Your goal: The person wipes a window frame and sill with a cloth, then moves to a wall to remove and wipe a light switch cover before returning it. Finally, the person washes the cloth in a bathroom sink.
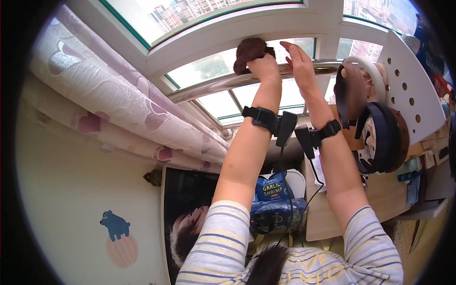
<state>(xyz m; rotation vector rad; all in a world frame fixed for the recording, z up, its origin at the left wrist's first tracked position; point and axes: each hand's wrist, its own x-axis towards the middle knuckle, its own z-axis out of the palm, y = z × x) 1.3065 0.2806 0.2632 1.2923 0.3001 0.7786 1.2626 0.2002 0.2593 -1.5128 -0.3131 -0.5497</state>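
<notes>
My left hand (263,67) is up at the window, closed on a dark brown cloth item (250,53) that it holds just above a shiny metal rail (228,82). Its fingertips are partly hidden by the item. To its right, my right hand (300,66) is raised with its fingers extended and nothing in it, beside the same rail. Both wrists wear black straps with small black boxes. Several headbands, one of them dark blue (383,142) and one wide and brown (351,93), hang by a white perforated board (415,85) right of my right forearm.
Patterned curtains (117,89) hang at the left. Below my arms are a blue snack bag (272,188), a dark blue box (278,213) and a wooden desk (356,210). Black cables run down from the wrist boxes. A large dark framed picture (188,192) stands at the wall.
</notes>
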